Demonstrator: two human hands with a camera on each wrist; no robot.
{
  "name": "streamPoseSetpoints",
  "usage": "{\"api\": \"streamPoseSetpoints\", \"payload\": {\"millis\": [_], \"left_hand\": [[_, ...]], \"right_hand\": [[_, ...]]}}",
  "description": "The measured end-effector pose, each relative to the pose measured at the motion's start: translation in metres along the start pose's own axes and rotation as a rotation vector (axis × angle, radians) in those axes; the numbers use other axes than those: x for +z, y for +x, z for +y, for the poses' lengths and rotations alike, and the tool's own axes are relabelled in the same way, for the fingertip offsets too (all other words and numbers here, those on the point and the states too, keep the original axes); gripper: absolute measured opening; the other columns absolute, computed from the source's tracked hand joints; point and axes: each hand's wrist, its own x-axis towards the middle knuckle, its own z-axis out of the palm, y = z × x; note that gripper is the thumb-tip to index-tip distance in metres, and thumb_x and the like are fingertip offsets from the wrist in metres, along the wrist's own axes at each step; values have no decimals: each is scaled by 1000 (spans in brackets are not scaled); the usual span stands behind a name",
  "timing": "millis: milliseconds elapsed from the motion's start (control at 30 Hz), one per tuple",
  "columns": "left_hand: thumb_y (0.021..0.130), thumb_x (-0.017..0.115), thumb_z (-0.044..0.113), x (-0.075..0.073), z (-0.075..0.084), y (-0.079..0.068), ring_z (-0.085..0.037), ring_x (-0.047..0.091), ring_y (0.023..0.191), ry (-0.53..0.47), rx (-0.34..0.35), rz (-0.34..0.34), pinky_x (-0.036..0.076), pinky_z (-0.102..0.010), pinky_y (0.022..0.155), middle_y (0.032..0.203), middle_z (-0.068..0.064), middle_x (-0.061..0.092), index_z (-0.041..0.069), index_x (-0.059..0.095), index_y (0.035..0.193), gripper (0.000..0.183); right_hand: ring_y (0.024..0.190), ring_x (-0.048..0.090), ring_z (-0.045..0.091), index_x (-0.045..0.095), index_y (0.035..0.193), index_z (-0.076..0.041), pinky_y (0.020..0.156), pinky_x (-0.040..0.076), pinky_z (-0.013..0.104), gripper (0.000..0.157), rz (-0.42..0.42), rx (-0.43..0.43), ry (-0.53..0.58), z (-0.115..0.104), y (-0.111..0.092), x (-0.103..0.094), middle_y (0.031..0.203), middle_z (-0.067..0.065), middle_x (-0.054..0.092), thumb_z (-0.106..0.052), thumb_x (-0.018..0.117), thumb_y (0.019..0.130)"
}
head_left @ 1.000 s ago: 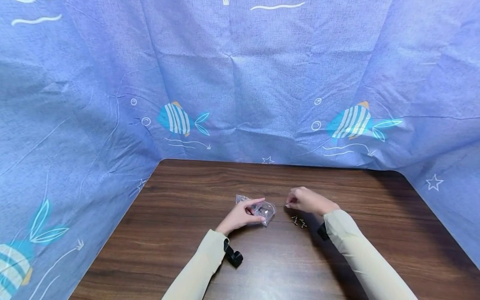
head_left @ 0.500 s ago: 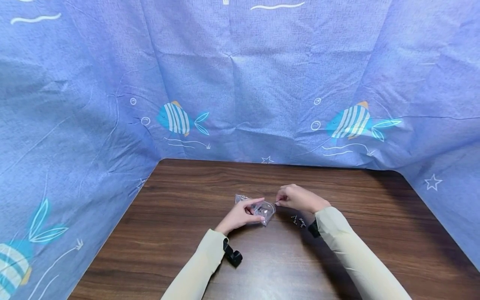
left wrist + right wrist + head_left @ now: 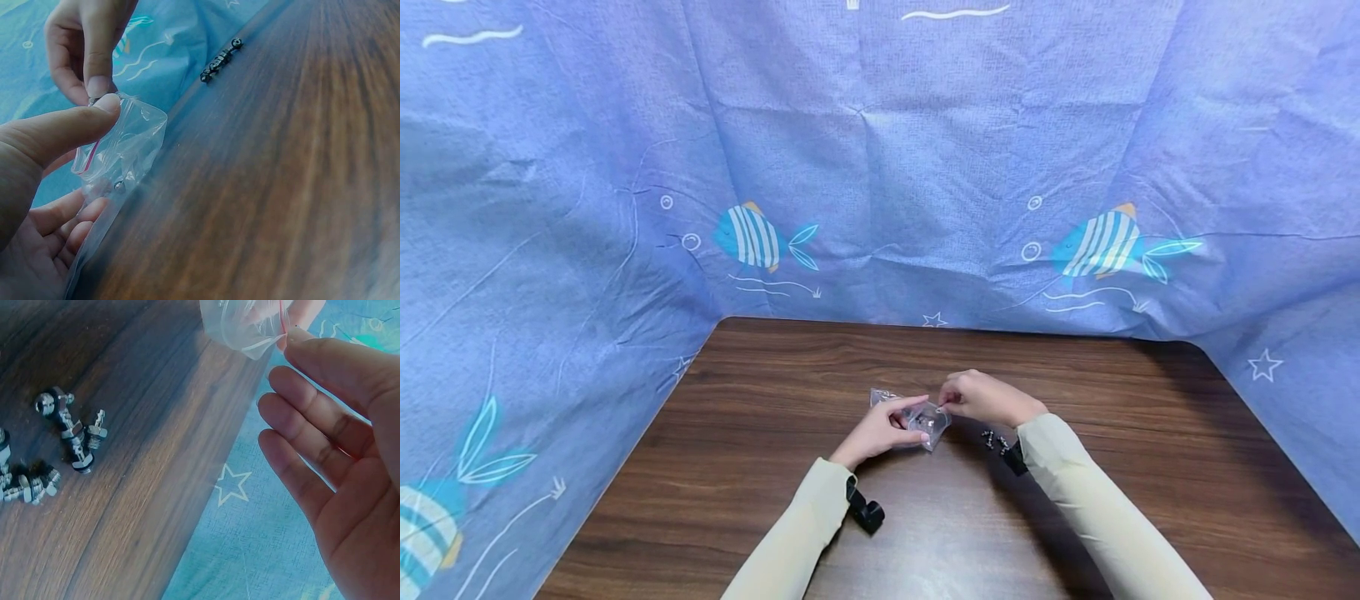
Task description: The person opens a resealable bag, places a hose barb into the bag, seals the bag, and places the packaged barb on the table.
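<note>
My left hand [image 3: 878,435] holds a clear plastic zip bag [image 3: 145,128] with a red strip along its mouth, thumb and fingers spreading it. One small metal piece [image 3: 119,185] shows inside the bag. At the bag's mouth, my right hand [image 3: 983,398] pinches a small metal piece [image 3: 94,100] between thumb and fingertips; most of that piece is hidden. The other right fingers [image 3: 306,434] lie loosely bent in the right wrist view. Several shiny metal fittings [image 3: 76,434] with hex nuts and black rings lie in two clusters on the table, below the right wrist.
The dark wood-grain table [image 3: 760,392] runs back to a blue fish-print cloth [image 3: 880,208] that hangs behind it and at both sides. Black straps with small cameras sit on both wrists, the left camera [image 3: 869,517] low over the table.
My right hand has moved left from above the fittings to the mouth of the bag, carrying the small piece. The left hand and bag have stayed in place.
</note>
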Motion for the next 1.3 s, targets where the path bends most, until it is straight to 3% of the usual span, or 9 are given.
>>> {"api": "streamPoseSetpoints", "payload": {"millis": [333,667,767,1000,1300], "left_hand": [[78,80,18,-1,1,0,-7,48,67,27,-1,3,42,-19,58,75,-2,56,12,58,134,60],[78,80,15,1,0,1,-11,48,70,17,1,8,40,-18,57,79,-10,59,7,56,134,61],[79,78,12,1,6,0,-15,49,71,26,-2,0,39,-17,57,80,-17,60,4,55,135,61],[80,76,8,-8,36,-11,-15,48,71,2,11,-24,40,-16,59,81,-22,58,-1,54,133,58],[81,76,9,-10,40,-13,-16,47,71,8,4,-26,39,-16,59,84,-25,59,0,55,133,58]], "right_hand": [[70,59,5,72,85,-5,67,52,19,4,3,-4,-11,0,-2,-1,80,-2,65,-8,71,83],[76,65,12,72,87,-6,72,54,23,5,-59,60,32,5,-13,-7,82,-1,68,-9,72,82],[75,65,12,72,86,-6,71,54,23,6,-79,89,39,8,-18,-9,82,0,68,-10,73,82],[74,64,10,72,87,-4,70,53,22,9,-123,138,54,18,-28,-9,82,2,70,-8,74,80],[71,62,5,73,85,-6,68,51,21,8,-163,164,56,25,-37,-6,80,-1,70,-8,76,78]]}}
